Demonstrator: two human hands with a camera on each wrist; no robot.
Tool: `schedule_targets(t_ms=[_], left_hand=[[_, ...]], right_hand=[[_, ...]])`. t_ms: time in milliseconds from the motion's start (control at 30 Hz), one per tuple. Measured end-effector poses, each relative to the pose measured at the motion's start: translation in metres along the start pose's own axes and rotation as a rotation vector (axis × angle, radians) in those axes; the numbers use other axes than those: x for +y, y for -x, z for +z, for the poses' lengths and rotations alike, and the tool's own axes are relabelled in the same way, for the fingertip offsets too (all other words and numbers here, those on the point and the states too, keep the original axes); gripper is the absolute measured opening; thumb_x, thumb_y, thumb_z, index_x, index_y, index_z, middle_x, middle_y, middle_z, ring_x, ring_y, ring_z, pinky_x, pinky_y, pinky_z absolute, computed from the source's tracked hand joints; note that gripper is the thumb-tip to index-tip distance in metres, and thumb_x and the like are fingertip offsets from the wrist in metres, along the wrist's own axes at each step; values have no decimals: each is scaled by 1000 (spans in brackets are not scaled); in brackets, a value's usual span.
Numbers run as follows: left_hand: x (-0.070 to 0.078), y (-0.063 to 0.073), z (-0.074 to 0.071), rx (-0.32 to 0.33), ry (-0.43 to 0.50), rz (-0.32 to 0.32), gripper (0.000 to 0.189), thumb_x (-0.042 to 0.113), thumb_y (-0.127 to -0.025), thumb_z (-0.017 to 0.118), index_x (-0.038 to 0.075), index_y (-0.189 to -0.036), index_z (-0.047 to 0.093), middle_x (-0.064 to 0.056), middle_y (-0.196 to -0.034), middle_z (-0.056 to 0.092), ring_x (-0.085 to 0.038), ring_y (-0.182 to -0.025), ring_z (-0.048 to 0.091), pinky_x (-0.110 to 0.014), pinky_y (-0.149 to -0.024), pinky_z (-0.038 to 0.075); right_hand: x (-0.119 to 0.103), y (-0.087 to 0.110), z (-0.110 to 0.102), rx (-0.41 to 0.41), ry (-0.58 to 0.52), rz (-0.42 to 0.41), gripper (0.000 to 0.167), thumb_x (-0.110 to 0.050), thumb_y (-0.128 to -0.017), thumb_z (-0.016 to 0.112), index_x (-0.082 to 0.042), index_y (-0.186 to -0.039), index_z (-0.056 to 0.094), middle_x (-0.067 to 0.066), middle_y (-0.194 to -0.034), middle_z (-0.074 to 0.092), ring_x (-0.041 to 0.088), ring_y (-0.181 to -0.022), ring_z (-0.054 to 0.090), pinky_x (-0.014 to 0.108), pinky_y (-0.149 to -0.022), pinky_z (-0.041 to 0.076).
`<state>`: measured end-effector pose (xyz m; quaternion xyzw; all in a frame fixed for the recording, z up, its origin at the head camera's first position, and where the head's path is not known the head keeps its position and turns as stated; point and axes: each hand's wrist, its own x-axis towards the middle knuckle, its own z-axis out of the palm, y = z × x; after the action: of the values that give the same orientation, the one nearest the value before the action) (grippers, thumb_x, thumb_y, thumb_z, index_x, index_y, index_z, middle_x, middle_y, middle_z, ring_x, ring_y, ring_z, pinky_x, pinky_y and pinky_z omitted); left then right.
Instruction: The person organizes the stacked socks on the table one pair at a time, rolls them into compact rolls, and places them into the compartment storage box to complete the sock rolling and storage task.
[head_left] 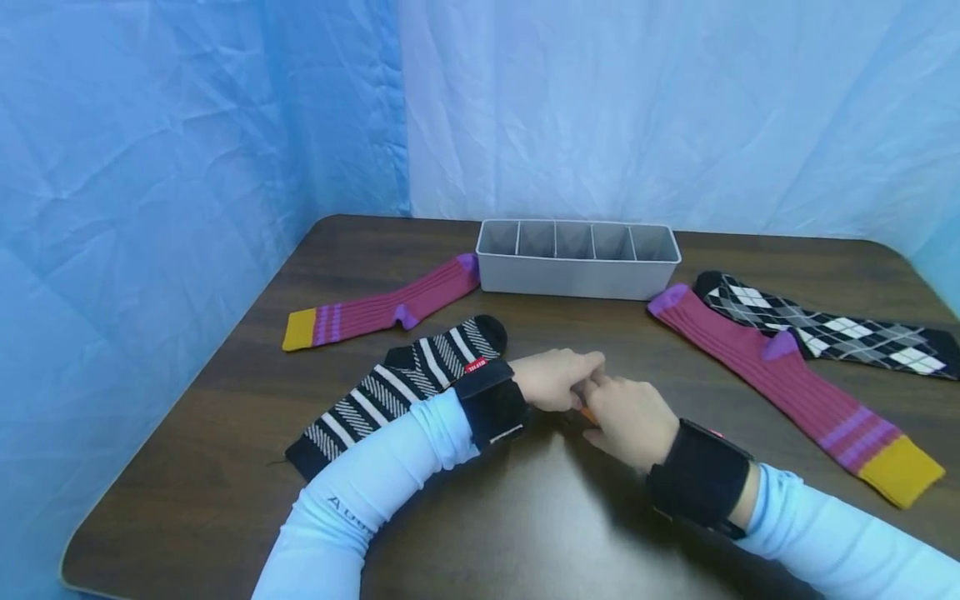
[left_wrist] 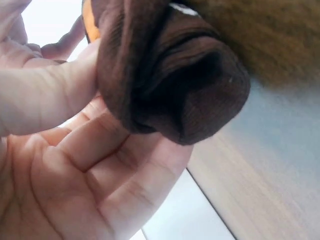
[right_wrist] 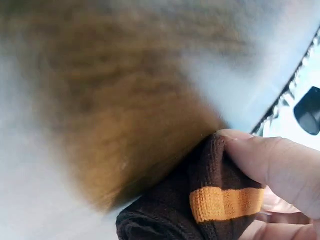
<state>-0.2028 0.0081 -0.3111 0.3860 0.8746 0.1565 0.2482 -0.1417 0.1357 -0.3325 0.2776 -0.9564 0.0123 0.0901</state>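
Note:
A dark brown sock [left_wrist: 170, 75] with an orange band is rolled into a bundle between my two hands, above the front middle of the table. My left hand [head_left: 555, 379] holds one end of the roll, thumb on one side and fingers beneath. On the other side my right hand [head_left: 630, 421] pinches the sock's edge near the orange band [right_wrist: 225, 205]. The hands meet in the head view and hide most of the bundle, with just a bit of orange showing. Behind the left wrist lie black-and-white striped socks [head_left: 367, 408].
A grey box [head_left: 577, 277] with several compartments stands at the back. Left of it lies a magenta sock [head_left: 375, 310] with a yellow cuff. To the right, another magenta sock [head_left: 795, 387] lies beside a black-and-white argyle sock [head_left: 862, 337]. Blue sheeting [head_left: 180, 125] surrounds the table.

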Motion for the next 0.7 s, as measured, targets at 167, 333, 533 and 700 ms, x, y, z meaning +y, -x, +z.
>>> schedule_targets(t_ms=[167, 333, 533, 700], left_hand=[[-4, -8, -1, -27, 58, -36, 32, 7, -79, 58, 16, -106, 42, 0, -98, 55, -9, -79, 53, -17, -63, 42], [-3, -11, -1, -54, 65, -92, 33, 4, -79, 56, 18, -106, 42, 1, -96, 55, -9, -76, 53, -18, -63, 42], [-8, -9, -2, -100, 70, -62, 36, 1, -80, 52, 17, -111, 42, 0, -99, 55, -11, -82, 54, -20, -66, 42], [-22, -7, -14, -23, 157, 39, 31, 7, -82, 51, 13, -112, 45, -4, -108, 54, -13, -94, 53, -19, -74, 42]], right_hand=[[4, -5, 0, -51, -38, 32, 36, -25, -57, 76, -7, -78, 54, 1, -63, 54, 14, -55, 52, 31, -50, 45], [6, -8, 2, -69, -51, 34, 28, -23, -58, 73, -10, -71, 52, -2, -56, 47, 11, -51, 46, 30, -46, 41], [8, -10, 1, -117, -62, 25, 27, -22, -59, 73, -9, -74, 55, -2, -59, 51, 10, -51, 46, 27, -47, 41], [20, -15, -9, -90, -135, 24, 28, -19, -60, 74, -9, -81, 58, 0, -65, 58, 9, -56, 50, 27, -52, 44]])
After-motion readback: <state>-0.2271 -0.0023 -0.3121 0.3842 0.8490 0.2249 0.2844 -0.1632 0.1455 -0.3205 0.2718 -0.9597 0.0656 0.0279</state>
